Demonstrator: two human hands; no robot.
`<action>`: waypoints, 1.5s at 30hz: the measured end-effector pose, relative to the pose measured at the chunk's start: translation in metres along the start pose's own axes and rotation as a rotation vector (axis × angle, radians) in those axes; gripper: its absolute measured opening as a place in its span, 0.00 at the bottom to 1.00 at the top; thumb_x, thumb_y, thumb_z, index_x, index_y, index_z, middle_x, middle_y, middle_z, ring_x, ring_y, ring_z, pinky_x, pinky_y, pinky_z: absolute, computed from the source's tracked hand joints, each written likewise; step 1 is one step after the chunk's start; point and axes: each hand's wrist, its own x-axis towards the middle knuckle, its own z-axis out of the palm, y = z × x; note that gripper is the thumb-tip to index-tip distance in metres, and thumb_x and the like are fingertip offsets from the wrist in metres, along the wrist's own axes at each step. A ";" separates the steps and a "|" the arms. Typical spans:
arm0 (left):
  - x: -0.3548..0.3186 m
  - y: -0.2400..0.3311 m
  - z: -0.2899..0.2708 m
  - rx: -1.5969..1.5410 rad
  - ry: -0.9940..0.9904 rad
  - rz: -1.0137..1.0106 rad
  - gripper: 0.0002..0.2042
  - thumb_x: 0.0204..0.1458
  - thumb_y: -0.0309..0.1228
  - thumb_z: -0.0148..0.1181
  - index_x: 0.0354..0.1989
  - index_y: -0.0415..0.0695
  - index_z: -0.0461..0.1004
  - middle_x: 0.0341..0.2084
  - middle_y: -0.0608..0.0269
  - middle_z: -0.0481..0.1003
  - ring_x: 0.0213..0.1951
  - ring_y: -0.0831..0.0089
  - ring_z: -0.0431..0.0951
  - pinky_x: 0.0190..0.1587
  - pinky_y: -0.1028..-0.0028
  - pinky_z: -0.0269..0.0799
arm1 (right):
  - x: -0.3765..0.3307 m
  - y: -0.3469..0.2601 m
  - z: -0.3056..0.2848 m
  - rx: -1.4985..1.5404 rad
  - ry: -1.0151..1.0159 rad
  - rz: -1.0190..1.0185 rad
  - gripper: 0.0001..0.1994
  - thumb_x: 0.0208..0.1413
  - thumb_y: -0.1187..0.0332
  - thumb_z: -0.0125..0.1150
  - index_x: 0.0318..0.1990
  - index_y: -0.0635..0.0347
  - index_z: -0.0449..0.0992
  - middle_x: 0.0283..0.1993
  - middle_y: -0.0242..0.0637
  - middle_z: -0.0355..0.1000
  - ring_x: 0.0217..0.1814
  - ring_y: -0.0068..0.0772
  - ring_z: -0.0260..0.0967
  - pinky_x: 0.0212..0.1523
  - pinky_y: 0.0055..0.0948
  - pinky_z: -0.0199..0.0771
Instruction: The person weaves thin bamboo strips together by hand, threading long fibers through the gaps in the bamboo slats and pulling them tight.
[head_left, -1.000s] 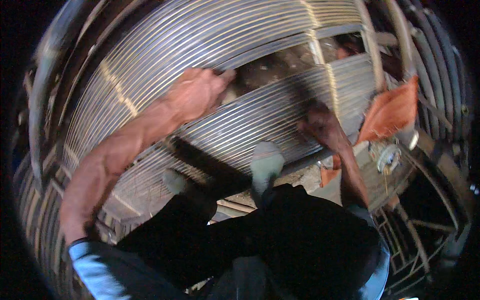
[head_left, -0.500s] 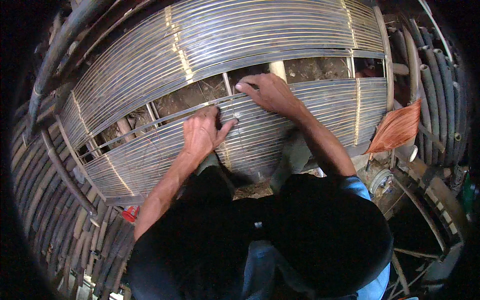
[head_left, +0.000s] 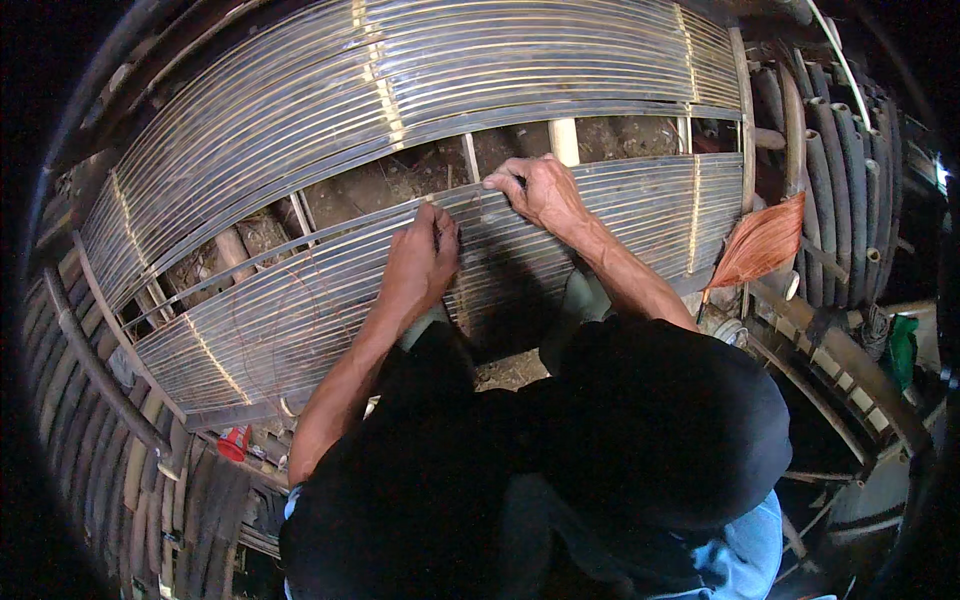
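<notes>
A slatted panel (head_left: 610,215) of thin dark strips with pale lines between them lies in front of me, crossed by pale bands of ties. My left hand (head_left: 420,262) is closed, fingers bent down at the panel's far edge strip. My right hand (head_left: 545,197) is closed in a pinch at the same edge, a little to the right, thumb and forefinger together. What either hand pinches is too small or hidden to make out. A thin reddish strand (head_left: 315,290) loops over the panel left of my left hand.
Beyond a gap with crossbars (head_left: 470,158) lies a wider slatted section (head_left: 540,65). An orange-red bundle of fine strands (head_left: 757,245) hangs at the right end. Dark poles (head_left: 835,190) stand stacked at the right, more (head_left: 95,450) at the left. A red cup-like object (head_left: 234,442) is near the lower left.
My left hand has gone from spread thumb and fingers to closed at the edge strip. The right hand has come slightly right and down, its fingers drawn into a pinch. The view has shifted a little.
</notes>
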 end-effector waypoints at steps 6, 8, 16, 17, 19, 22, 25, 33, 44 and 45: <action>-0.026 -0.049 -0.099 -0.298 -0.234 -0.048 0.13 0.64 0.37 0.60 0.35 0.38 0.82 0.28 0.64 0.81 0.32 0.74 0.76 0.39 0.73 0.72 | -0.006 0.013 0.003 -0.047 0.044 0.029 0.14 0.62 0.54 0.62 0.36 0.52 0.86 0.32 0.46 0.80 0.37 0.56 0.77 0.42 0.45 0.76; -0.047 -0.065 -0.145 -0.294 -0.159 -0.076 0.14 0.64 0.38 0.60 0.34 0.39 0.82 0.27 0.67 0.79 0.31 0.77 0.74 0.37 0.75 0.70 | -0.002 0.007 0.004 -0.035 -0.008 0.083 0.16 0.63 0.52 0.61 0.36 0.54 0.86 0.32 0.47 0.80 0.37 0.59 0.76 0.41 0.47 0.76; -0.132 -0.089 -0.293 -1.046 0.536 -0.178 0.12 0.66 0.35 0.54 0.36 0.39 0.77 0.36 0.54 0.76 0.44 0.64 0.74 0.50 0.67 0.67 | 0.018 0.012 -0.014 -0.004 -0.279 0.196 0.19 0.62 0.50 0.62 0.37 0.58 0.84 0.30 0.48 0.79 0.34 0.50 0.77 0.39 0.41 0.76; -0.137 -0.092 -0.303 -1.095 0.590 0.048 0.14 0.68 0.33 0.50 0.41 0.33 0.75 0.41 0.49 0.75 0.48 0.61 0.74 0.51 0.66 0.67 | 0.021 0.018 -0.015 0.097 -0.298 0.172 0.20 0.62 0.50 0.62 0.38 0.59 0.84 0.31 0.46 0.80 0.34 0.44 0.77 0.40 0.39 0.76; -0.146 -0.108 -0.334 -1.386 0.741 0.174 0.15 0.69 0.27 0.47 0.53 0.23 0.69 0.48 0.44 0.73 0.40 0.68 0.68 0.47 0.64 0.66 | 0.025 0.020 -0.019 0.286 -0.291 0.191 0.21 0.63 0.51 0.62 0.43 0.62 0.84 0.34 0.43 0.82 0.36 0.32 0.78 0.43 0.34 0.77; -0.139 -0.135 -0.335 -1.285 0.506 0.270 0.18 0.67 0.25 0.52 0.60 0.23 0.66 0.43 0.53 0.72 0.31 0.77 0.60 0.37 0.74 0.62 | 0.039 0.040 -0.012 0.351 -0.372 0.214 0.22 0.63 0.54 0.59 0.58 0.58 0.79 0.43 0.48 0.82 0.46 0.40 0.80 0.49 0.36 0.78; -0.039 -0.015 -0.209 -0.431 0.479 -0.224 0.16 0.61 0.30 0.58 0.57 0.45 0.80 0.36 0.67 0.80 0.30 0.80 0.71 0.35 0.81 0.67 | 0.040 0.034 -0.019 0.080 -0.420 0.183 0.23 0.62 0.57 0.57 0.64 0.51 0.74 0.49 0.53 0.80 0.53 0.51 0.79 0.55 0.43 0.77; 0.071 0.022 0.012 0.427 0.243 0.151 0.10 0.40 0.23 0.67 0.34 0.43 0.85 0.28 0.42 0.81 0.34 0.43 0.83 0.38 0.51 0.78 | 0.054 0.022 0.004 0.001 -0.463 0.179 0.20 0.60 0.54 0.54 0.59 0.38 0.78 0.57 0.45 0.77 0.60 0.58 0.73 0.62 0.50 0.72; 0.085 0.020 -0.015 -0.229 -0.016 0.052 0.11 0.56 0.27 0.60 0.45 0.39 0.82 0.26 0.57 0.83 0.22 0.68 0.79 0.27 0.67 0.75 | 0.028 0.048 -0.013 0.589 -0.099 -0.056 0.11 0.62 0.66 0.59 0.38 0.63 0.83 0.38 0.42 0.82 0.41 0.39 0.80 0.46 0.36 0.78; 0.083 0.039 -0.035 -0.642 -0.212 -0.247 0.17 0.59 0.20 0.50 0.55 0.37 0.77 0.33 0.57 0.82 0.18 0.81 0.69 0.17 0.75 0.64 | 0.024 0.050 -0.028 0.728 -0.145 -0.012 0.09 0.62 0.67 0.60 0.38 0.62 0.82 0.36 0.38 0.81 0.39 0.31 0.78 0.44 0.31 0.77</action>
